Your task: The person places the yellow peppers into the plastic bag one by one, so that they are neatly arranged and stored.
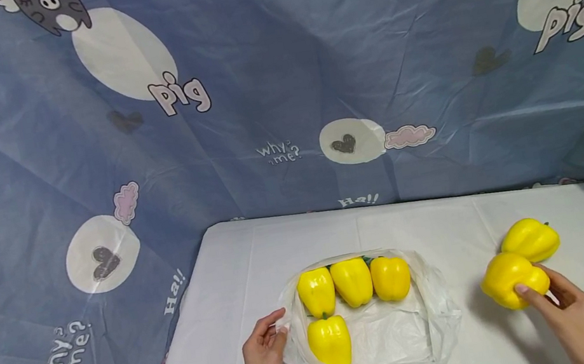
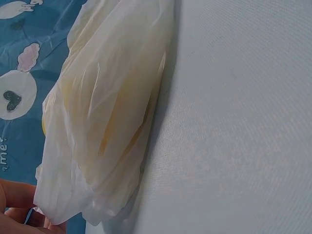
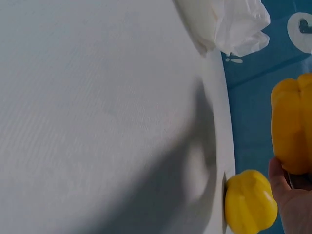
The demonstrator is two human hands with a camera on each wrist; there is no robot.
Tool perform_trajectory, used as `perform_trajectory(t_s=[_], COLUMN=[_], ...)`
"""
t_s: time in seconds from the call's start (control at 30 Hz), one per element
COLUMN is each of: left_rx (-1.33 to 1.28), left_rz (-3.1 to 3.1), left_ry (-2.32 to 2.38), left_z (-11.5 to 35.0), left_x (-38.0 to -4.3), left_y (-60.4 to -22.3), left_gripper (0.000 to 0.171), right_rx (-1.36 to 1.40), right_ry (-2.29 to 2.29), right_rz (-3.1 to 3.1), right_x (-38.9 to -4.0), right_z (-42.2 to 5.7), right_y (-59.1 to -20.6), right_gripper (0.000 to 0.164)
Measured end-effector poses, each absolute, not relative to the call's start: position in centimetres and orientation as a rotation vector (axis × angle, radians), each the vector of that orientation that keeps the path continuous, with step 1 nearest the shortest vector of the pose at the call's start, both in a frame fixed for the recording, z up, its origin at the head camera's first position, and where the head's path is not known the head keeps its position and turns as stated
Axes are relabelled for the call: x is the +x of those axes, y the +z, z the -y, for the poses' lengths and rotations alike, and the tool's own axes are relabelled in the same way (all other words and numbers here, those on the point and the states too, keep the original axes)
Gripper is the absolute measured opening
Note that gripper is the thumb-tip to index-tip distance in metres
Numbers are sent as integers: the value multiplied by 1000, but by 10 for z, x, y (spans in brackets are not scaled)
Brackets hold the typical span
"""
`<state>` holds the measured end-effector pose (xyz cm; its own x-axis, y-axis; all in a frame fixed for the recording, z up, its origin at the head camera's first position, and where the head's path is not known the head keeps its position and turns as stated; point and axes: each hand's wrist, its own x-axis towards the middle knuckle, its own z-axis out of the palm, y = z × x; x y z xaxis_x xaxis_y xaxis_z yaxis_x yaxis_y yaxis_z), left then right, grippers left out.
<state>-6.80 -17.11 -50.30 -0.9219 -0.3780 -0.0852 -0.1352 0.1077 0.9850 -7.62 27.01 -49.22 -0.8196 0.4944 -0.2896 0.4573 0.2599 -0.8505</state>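
Note:
A white plastic bag (image 1: 447,317) lies on the table with its mouth spread wide. Inside are several yellow bell peppers (image 1: 353,282), a row along the far side and one at the near left. My left hand (image 1: 266,357) pinches the bag's left rim; in the left wrist view the fingers (image 2: 19,195) hold the thin plastic (image 2: 112,112). To the right of the bag, my right hand (image 1: 572,315) grips a yellow bell pepper (image 1: 511,280) above the table, its shadow falling below. Just behind it another yellow bell pepper (image 1: 530,239) rests on the table.
A white cloth covers the table (image 1: 207,299). Behind and to the left hangs a blue printed curtain (image 1: 253,85) with pig drawings and lettering. The table's far edge runs along the foot of the curtain.

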Motion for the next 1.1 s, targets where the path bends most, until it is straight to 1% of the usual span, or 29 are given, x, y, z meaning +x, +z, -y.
perform_trajectory(t_s=[0.27,0.53,0.9,1.1], left_rx=[553,515,508,526], left_rz=[2208,2199,2199,2199], left_ry=[-1906,-1914,-1919,-1918], left_z=[169,170,170,171], left_x=[-69,-68,-69,-69], left_y=[-504,-503,-504,-504], left_gripper=[31,31,31,31], right_rx=[-823,-718,-416,-305], right_ry=[1646,1705,1646,1612], right_rz=[2500,2536,2609,2669], right_x=[-74,-74,-73,-75], right_z=[-259,-251,-244,-238], right_y=[-488,-482,-480,-476], right_gripper=[84,83,74,70])
